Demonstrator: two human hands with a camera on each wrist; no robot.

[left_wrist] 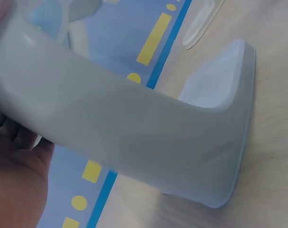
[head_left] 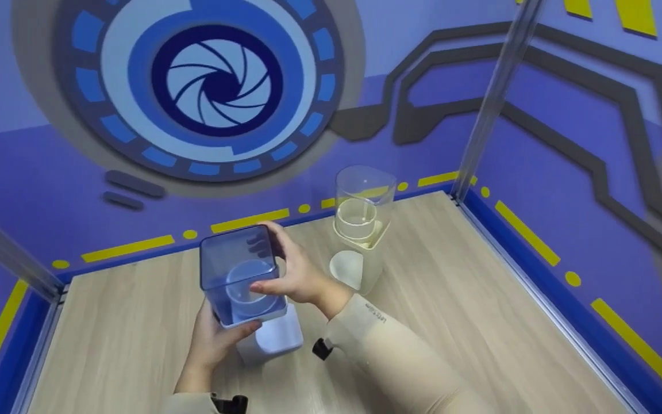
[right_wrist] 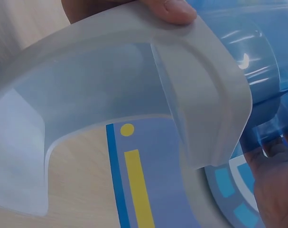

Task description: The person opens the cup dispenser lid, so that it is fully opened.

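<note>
Both hands hold a pet feeder with a clear blue tank (head_left: 216, 261) on a pale blue-grey stand (head_left: 279, 336). My right hand (head_left: 302, 276) grips the tank from the right, thumb across its near side, the other fingers behind. Lower down, my left hand (head_left: 213, 330) holds the stand's top just under the tank, its thumb (right_wrist: 174, 9) on the near edge. A round collar (right_wrist: 262, 57) shows through the tank wall. In the left wrist view the stand's curved back (left_wrist: 110, 109) runs tilted down to its foot (left_wrist: 217, 80), close to the tabletop.
A second feeder (head_left: 362, 230), with a clear tank and a cream-coloured stand, stands behind and to the right. The wooden tabletop (head_left: 451, 322) meets printed blue-purple panels (head_left: 423, 155) at the back and sides. Metal corner posts (head_left: 495, 92) rise at the table's back corners.
</note>
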